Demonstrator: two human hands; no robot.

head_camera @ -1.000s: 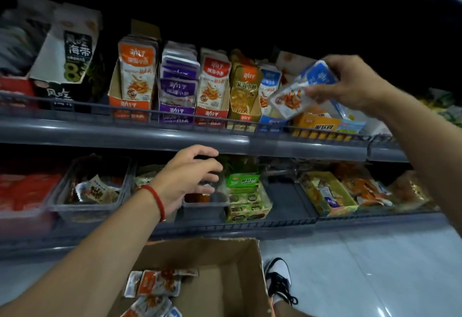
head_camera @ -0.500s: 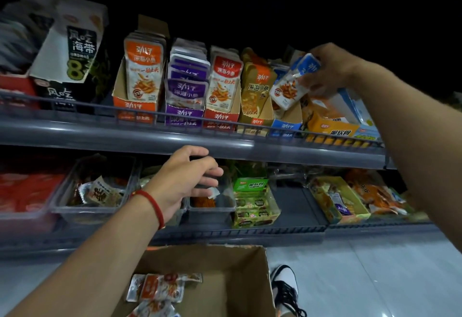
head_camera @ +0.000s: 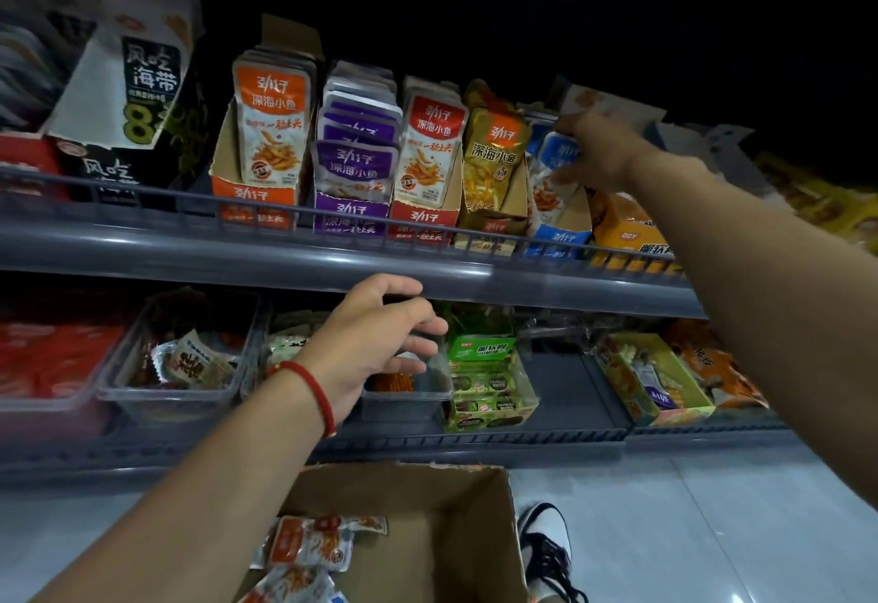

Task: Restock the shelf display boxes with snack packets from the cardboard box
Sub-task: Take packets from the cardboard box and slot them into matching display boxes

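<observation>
Right hand [head_camera: 599, 152] up at top shelf [head_camera: 304, 255], fingers on blue snack packet [head_camera: 556, 174], apparently pinching it, packet blurred, standing in blue display box [head_camera: 560, 234] just under hand. Left hand [head_camera: 375, 341] below shelf edge, fingers loosely curled, holding nothing. Cardboard box [head_camera: 456, 531] on floor below left hand, orange packets [head_camera: 309, 543] inside. Red bracelet [head_camera: 313, 388] on left wrist.
</observation>
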